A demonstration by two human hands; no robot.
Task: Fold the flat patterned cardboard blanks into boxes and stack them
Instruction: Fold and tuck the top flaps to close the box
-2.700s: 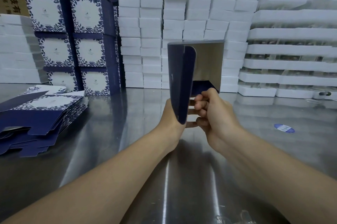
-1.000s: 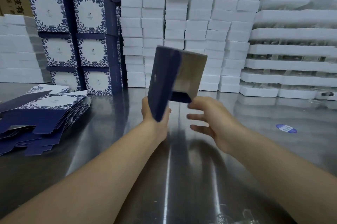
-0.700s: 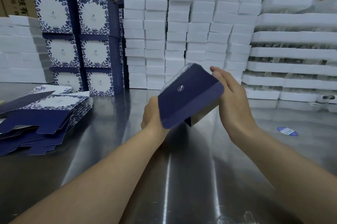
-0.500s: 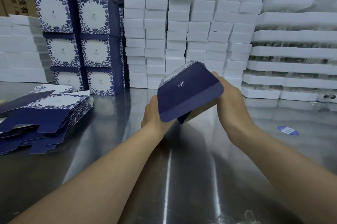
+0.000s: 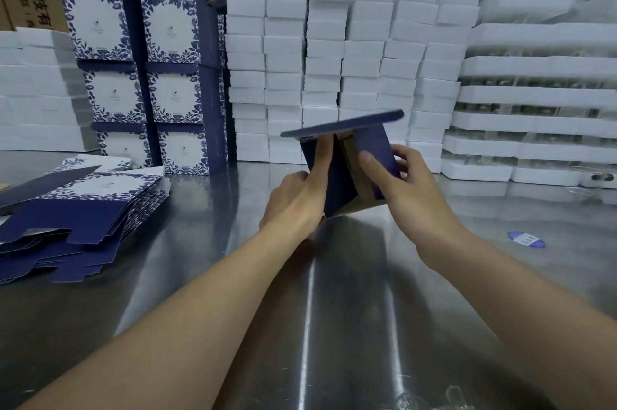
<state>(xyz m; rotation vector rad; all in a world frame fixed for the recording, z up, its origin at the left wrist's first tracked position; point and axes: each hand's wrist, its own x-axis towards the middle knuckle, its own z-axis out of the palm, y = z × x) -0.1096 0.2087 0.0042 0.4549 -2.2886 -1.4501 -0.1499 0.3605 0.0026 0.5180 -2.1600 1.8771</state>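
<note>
box (image 5: pixel 339 189): navy, half-folded, tilted | blanks (image 5: pixel 83 209): flat pile L | done boxes (image 5: pixel 170 92): stacked rear-L

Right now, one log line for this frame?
step: folding | box: tilted, unclosed | left hand: grips box | right hand: pinches side flap

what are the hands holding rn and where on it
One half-folded navy box, held off the table. The left hand grips its left side panel; the right hand pinches the right-hand flap between thumb and fingers.
</note>
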